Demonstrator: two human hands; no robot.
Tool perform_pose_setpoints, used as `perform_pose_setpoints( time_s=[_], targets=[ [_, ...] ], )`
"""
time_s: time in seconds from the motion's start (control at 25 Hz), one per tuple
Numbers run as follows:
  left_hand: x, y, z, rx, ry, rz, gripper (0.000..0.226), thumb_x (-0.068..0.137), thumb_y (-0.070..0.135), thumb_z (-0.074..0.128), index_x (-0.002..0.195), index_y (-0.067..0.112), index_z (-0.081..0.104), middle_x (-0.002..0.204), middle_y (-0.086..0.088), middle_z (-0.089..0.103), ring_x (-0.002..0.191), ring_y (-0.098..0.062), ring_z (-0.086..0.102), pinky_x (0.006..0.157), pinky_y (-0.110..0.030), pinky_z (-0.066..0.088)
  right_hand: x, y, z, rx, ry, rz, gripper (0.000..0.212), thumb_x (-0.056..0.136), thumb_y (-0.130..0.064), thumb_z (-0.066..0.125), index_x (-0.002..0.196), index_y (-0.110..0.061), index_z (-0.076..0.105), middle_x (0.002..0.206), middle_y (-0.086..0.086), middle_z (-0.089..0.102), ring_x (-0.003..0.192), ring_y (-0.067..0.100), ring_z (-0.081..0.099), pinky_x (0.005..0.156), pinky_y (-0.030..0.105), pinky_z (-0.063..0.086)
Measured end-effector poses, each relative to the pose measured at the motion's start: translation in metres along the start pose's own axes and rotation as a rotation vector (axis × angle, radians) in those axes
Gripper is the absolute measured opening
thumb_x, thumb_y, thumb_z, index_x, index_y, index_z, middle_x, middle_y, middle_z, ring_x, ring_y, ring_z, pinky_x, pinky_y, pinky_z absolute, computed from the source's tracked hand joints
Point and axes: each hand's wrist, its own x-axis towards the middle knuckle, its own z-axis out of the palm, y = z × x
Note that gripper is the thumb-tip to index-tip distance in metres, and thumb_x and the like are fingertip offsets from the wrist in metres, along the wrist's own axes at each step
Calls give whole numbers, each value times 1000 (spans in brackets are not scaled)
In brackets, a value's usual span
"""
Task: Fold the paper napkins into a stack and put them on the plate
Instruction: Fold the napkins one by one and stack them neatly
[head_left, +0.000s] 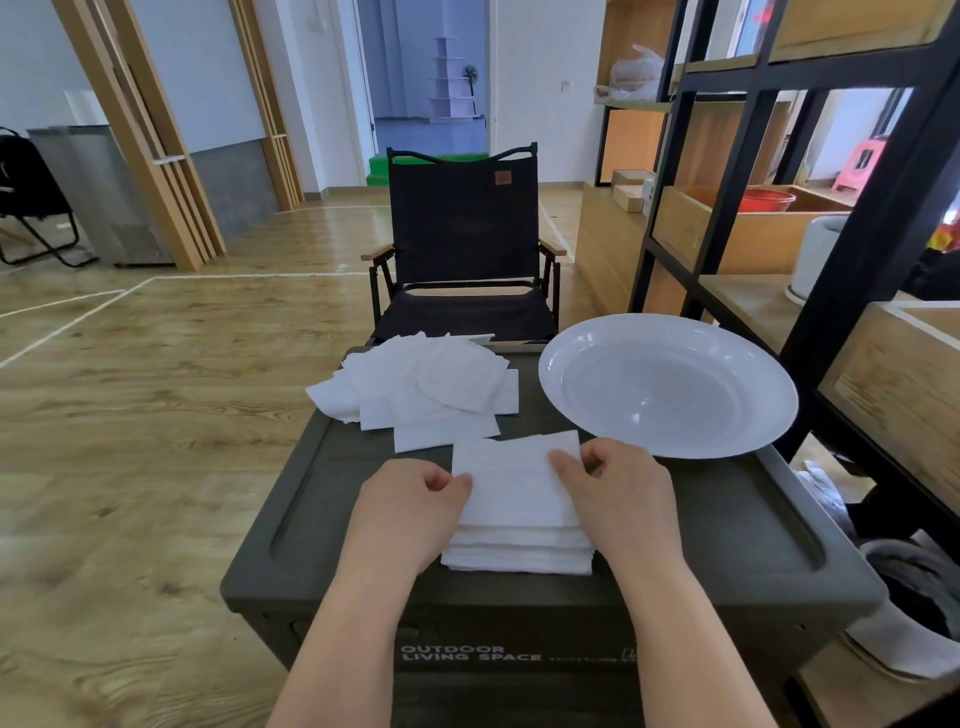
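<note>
A stack of folded white paper napkins (517, 551) lies on the dark box lid (727, 525) right in front of me. The top napkin (511, 480) lies across the stack, slightly askew. My left hand (410, 512) pinches its left edge between thumb and fingers. My right hand (618, 493) pinches its right edge. Behind the stack lies a loose pile of unfolded napkins (421, 387), overlapping each other. A wide white plate (670, 384) with nothing on it sits at the far right of the lid.
A black folding chair (462, 244) stands just beyond the box. A black metal shelf frame (831, 249) with wooden boxes rises close on the right. Wooden floor spreads to the left. Bags and cloth lie on the floor at the lower right.
</note>
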Motion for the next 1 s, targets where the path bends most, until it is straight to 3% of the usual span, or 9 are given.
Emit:
perform_pose_setpoints(
  time_s=[0.24,0.52,0.64,0.76,0.84,0.96,1.0],
  targets=[
    [5,-4,3,191,-56,-70,28,85,39,60,65,21,55,58,4,56,50,-9,49,45,-22,34,-8,2,12,-80,-41,81,28,84,-38,64,67,-22,49,63,-5,53,56,8,50,48,16,31],
    [7,-5,-2,136,-104,-60,33,86,46,60,64,21,58,53,6,52,48,-7,47,45,-22,31,-8,-3,7,48,67,89,22,83,-36,67,71,-28,51,67,-14,54,60,2,51,50,12,30],
    [7,-4,-1,166,-122,-64,36,84,44,64,62,18,54,52,4,47,46,-10,43,45,-22,31,-8,2,8,-35,6,130,21,84,-35,66,73,-24,53,68,-10,55,60,6,52,49,15,33],
    [10,-6,-1,201,-156,-100,33,81,44,68,65,19,55,62,5,56,53,-7,49,47,-21,34,-8,5,10,-70,-20,160,21,84,-35,66,75,-23,51,70,-8,55,61,7,51,48,16,32],
    [20,-5,-3,223,-69,-58,24,79,44,69,70,27,55,73,10,60,64,-4,54,50,-21,35,-8,4,10,-44,-12,157,22,82,-35,68,76,-24,49,70,-8,56,62,7,53,49,17,33],
    [62,9,4,159,273,193,15,84,36,64,77,27,54,81,11,63,78,-11,60,56,-23,36,-5,-1,5,66,50,115,24,81,-40,68,74,-28,49,66,-10,55,59,5,53,49,14,32],
    [78,17,10,128,290,260,13,84,36,64,83,25,56,84,9,63,82,-13,59,61,-23,38,-3,-3,3,116,85,97,24,82,-40,68,72,-28,49,63,-10,55,56,5,52,49,13,32]
  ],
)
